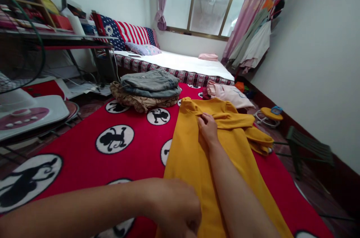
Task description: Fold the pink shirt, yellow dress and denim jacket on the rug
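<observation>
The person's right hand (pixel 207 128) is stretched forward over the yellow garment (pixel 197 163), with the forearm running straight from the lower edge of the view. Its fingers are curled down and pinch a fold of the yellow cloth near the neck end of the garment, so the hand is mostly closed on the fabric. The left hand (pixel 176 208) is close to the camera, at the near end of the same garment. It looks like a loose fist with the back of the hand up; its fingers are hidden, so one cannot tell if they grip the cloth, though the hand is touching or just over the garment's near edge.

The yellow garment lies on a red blanket (pixel 84 144) with white circles that carry black monkey figures. Beyond the garment's far left corner sits a pile of folded clothes (pixel 147 90), jeans on top of a patterned beige piece. Just beyond the garment's far end lies a pale pink garment (pixel 229 93). Further behind is a bed (pixel 180 63) under a window (pixel 208 0) with pink curtains. Well to the left of the garment stands a white fan base (pixel 28 112).

The garment is mustard yellow, plain, laid lengthwise away from the person. One sleeve (pixel 255 138) is folded across and bunched on its right side.
</observation>
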{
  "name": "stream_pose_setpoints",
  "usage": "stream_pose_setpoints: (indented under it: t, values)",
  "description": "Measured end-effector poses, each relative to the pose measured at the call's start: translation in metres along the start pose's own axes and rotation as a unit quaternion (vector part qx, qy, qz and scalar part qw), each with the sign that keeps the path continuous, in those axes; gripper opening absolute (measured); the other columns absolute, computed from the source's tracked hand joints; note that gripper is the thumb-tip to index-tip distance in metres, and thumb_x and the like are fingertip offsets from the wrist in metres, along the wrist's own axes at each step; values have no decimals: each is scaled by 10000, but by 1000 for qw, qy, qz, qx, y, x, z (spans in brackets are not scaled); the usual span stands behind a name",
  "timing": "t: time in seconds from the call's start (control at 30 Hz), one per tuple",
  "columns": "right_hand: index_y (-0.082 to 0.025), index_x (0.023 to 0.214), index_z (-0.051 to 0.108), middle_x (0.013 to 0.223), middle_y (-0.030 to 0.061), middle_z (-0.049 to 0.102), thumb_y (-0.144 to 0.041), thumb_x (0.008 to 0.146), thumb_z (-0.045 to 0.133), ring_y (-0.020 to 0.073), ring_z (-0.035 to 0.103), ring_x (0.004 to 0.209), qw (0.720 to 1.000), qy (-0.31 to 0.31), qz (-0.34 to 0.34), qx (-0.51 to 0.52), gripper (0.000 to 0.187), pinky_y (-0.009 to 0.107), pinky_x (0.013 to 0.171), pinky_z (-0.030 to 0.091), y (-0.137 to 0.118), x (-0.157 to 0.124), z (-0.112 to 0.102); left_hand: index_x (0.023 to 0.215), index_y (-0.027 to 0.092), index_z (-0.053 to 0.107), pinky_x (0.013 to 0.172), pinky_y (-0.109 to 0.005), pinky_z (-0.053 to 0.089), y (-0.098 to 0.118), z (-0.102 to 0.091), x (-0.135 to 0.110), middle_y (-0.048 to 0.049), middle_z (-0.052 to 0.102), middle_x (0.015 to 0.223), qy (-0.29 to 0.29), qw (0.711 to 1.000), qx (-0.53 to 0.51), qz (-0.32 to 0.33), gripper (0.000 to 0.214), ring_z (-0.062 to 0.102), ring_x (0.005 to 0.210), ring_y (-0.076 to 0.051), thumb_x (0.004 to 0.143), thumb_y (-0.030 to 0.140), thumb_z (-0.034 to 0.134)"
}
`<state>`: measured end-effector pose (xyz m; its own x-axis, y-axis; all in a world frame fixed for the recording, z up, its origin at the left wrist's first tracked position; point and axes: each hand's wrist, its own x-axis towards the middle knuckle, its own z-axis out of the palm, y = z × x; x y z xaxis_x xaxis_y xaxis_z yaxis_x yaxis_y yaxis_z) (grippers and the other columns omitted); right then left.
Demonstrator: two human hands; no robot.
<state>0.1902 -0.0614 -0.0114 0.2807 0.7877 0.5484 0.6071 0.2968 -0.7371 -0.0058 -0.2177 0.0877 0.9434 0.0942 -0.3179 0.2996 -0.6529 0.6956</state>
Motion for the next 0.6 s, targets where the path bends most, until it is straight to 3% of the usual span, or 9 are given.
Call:
stream_pose_setpoints:
  t: [0.07,0.13,0.2,0.27,0.3,0.37,0.47,0.53,0.6]
  values:
    - [-150,901,699,1052,117,651,-295,803,537,212,597,1010,999,46,11,20,238,380,971,451,4,0,-6,621,175,589,439,-193,324,-6,-9,12,24,588,547,41,998,-48,4,235,522,480,-98,811,306,629]
    - [-119,983,679,1102,151,615,-284,794,520,216,609,974,993,113,42,12,298,358,876,499,9,3,-16,713,172,631,538,-200,421,-17,-23,25,-3,647,640,188,980,-53,-27,256,597,568,-116,877,348,541]
    - [-107,1112,638,1153,174,587,-239,752,523,233,611,964,984,160,69,-45,400,349,817,509,16,5,-26,897,166,668,731,-243,490,-38,-36,40,-51,695,851,378,923,9,-69,223,655,785,-156,904,292,485]
    - [-130,1205,603,1155,173,599,-192,700,546,252,608,974,975,159,80,-131,512,352,827,492,24,6,-33,1185,149,601,959,-298,449,-67,-44,56,-112,630,1189,500,854,80,-116,323,594,1104,-202,904,232,465]
    - [-147,1223,600,1134,167,616,-175,678,559,259,610,969,971,144,82,-170,547,353,833,483,28,6,-36,1307,128,518,1046,-323,398,-83,-45,63,-144,539,1335,519,836,102,-145,419,516,1235,-223,903,228,466]
    - [-176,1190,632,1047,142,654,-161,654,580,258,622,913,967,106,85,-215,538,348,812,479,33,6,-38,1416,73,391,1146,-382,289,-108,-44,73,-195,370,1486,497,831,137,-209,561,347,1388,-270,906,288,480]
    - [-195,971,717,863,90,681,-186,674,569,238,627,803,974,66,83,-202,332,350,782,488,34,9,-41,1430,60,387,1182,-459,195,-127,-38,80,-210,307,1526,446,837,184,-259,621,228,1442,-314,925,416,441]
    - [-172,862,725,823,89,676,-219,719,535,229,624,778,979,113,72,-154,243,353,788,495,30,13,-46,1425,78,413,1181,-465,190,-128,-35,81,-202,319,1524,441,833,206,-262,611,228,1442,-312,938,445,399]
    - [-139,866,719,859,113,665,-229,762,491,229,617,803,967,218,54,-121,267,351,801,497,24,15,-55,1419,85,432,1179,-460,200,-126,-33,82,-202,328,1520,448,827,217,-261,605,246,1436,-310,940,453,387]
